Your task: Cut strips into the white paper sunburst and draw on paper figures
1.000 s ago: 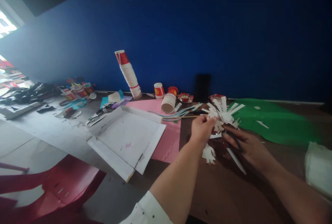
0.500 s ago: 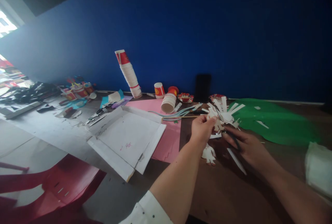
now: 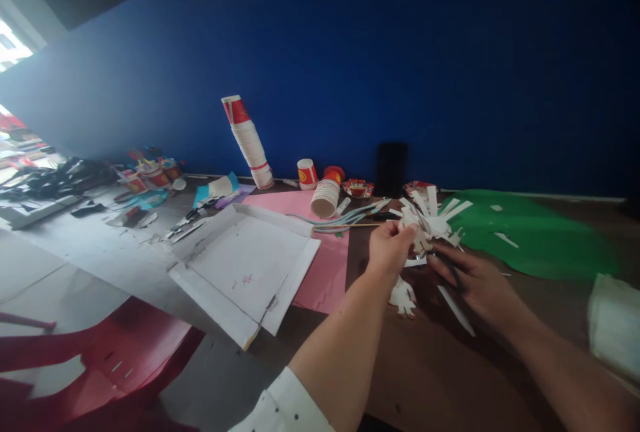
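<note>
Between thumb and fingers, my left hand pinches a small white paper cutout. My right hand is closed around the dark handles of a pair of scissors, whose blades are mostly hidden at the cutout's lower edge. Behind the cutout lies a cup cut into white paper strips, fanned outward. Below my left hand, another white paper cutout rests on the brown table. A loose white paper strip lies under my right hand.
A shallow white cardboard box lid lies left, partly over pink paper. Stacked paper cups lean near the blue wall. A green sheet lies right, a white bundle at the edge. A red chair stands lower left.
Both hands stay almost in place, with the right hand shifting very slightly around the scissors. The cutout stays in my left hand.
</note>
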A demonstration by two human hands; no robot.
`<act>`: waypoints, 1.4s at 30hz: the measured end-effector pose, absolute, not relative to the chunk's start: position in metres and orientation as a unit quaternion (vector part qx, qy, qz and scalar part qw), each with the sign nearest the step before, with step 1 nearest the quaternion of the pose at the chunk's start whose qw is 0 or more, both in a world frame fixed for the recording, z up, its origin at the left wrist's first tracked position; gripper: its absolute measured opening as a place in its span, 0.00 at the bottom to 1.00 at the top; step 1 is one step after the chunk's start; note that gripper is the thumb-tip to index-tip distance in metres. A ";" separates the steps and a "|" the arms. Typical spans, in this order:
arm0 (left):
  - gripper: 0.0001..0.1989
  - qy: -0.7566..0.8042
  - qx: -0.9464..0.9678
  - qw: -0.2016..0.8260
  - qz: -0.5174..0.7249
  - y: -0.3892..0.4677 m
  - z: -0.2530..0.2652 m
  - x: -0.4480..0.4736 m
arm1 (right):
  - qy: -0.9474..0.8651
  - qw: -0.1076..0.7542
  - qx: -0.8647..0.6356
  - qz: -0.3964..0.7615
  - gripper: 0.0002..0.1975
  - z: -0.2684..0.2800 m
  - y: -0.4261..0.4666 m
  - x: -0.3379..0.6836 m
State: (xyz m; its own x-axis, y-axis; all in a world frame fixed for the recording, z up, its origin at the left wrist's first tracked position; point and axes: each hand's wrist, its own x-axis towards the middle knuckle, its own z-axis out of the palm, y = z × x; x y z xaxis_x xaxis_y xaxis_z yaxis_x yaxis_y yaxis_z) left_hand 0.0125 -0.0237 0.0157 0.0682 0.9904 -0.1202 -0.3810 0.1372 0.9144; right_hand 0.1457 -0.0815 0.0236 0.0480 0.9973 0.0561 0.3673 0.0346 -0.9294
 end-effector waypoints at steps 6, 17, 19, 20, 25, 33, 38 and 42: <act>0.14 0.413 0.371 0.629 0.545 -0.023 0.015 0.012 | -0.577 0.435 -0.581 0.375 0.25 0.013 -0.078 0.150; 0.11 0.418 0.384 0.622 0.539 -0.023 0.013 0.012 | -0.574 0.415 -0.593 0.383 0.25 0.019 -0.080 0.147; 0.11 0.423 0.387 0.618 0.538 -0.023 0.013 0.012 | -0.581 0.417 -0.595 0.367 0.23 0.020 -0.080 0.146; 0.12 0.424 0.391 0.616 0.537 -0.023 0.013 0.012 | -0.583 0.420 -0.596 0.359 0.22 0.019 -0.079 0.147; 0.10 0.425 0.406 0.606 0.536 -0.024 0.012 0.014 | -0.603 0.439 -0.572 0.340 0.17 0.010 -0.077 0.152; 0.09 0.430 0.400 0.606 0.536 -0.023 0.010 0.016 | -0.604 0.453 -0.561 0.339 0.14 0.009 -0.079 0.151; 0.09 0.429 0.406 0.601 0.538 -0.022 0.008 0.016 | -0.623 0.452 -0.547 0.329 0.15 0.002 -0.076 0.155; 0.09 0.425 0.397 0.610 0.538 -0.023 0.009 0.016 | -0.620 0.441 -0.566 0.318 0.14 0.010 -0.076 0.153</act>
